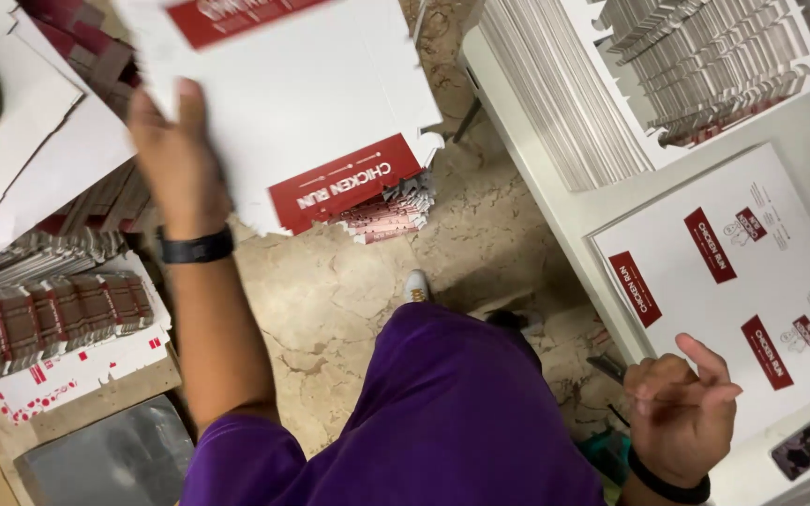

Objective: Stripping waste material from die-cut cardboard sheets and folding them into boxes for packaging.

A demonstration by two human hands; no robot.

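1. We are holding a flat white carton blank with red printed panels in our left hand — fingers are closing on its left edge, thumb on top, arm stretched out over the floor.
2. The blank is sitting above a stack of similar blanks on the floor; we cannot tell whether it is touching the stack or hanging just over it.
3. Our right hand is holding nothing — fingers are loosely curled, resting at the near edge of the desk, touching the printed sheet lying there.
4. We are judging the step in hand as moving one blank between the floor stack and the desk.
5. The next move is calling for keeping the blank level so the edge grip is not buckling it, and squaring it to whatever pile it meets.
6. More folded blanks are lying near our left arm; a tall stack is standing at the far side of the desk.
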